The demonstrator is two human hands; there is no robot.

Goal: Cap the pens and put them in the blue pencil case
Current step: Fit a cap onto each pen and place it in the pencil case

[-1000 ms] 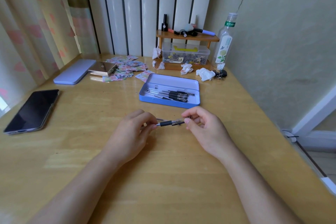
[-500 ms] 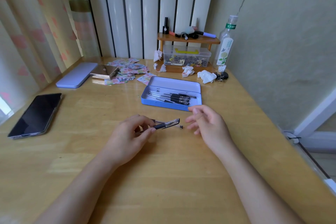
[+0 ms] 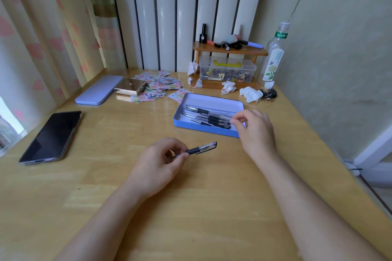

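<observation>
The open blue pencil case (image 3: 203,130) lies on the wooden desk past the middle, with several capped black pens (image 3: 210,117) inside. My left hand (image 3: 157,163) holds a capped black pen (image 3: 201,148) by its barrel, low over the desk just in front of the case, cap end pointing right. My right hand (image 3: 254,131) hovers over the right end of the case. Its thumb and fingertips are pinched together at the pens' ends. Whether anything is between them I cannot tell.
A dark phone (image 3: 52,136) lies at the left. The case's lid (image 3: 99,92), a gold box (image 3: 130,89) and scattered stickers (image 3: 161,85) sit at the back left. A small wooden shelf (image 3: 231,50), a clear plastic box (image 3: 228,71), a bottle (image 3: 273,59) and crumpled tissues (image 3: 250,94) stand at the back right.
My right hand let go of the pen's cap end and moved up and right to the case. The left hand keeps the pen. The small dark bit on the desk is gone from view.
</observation>
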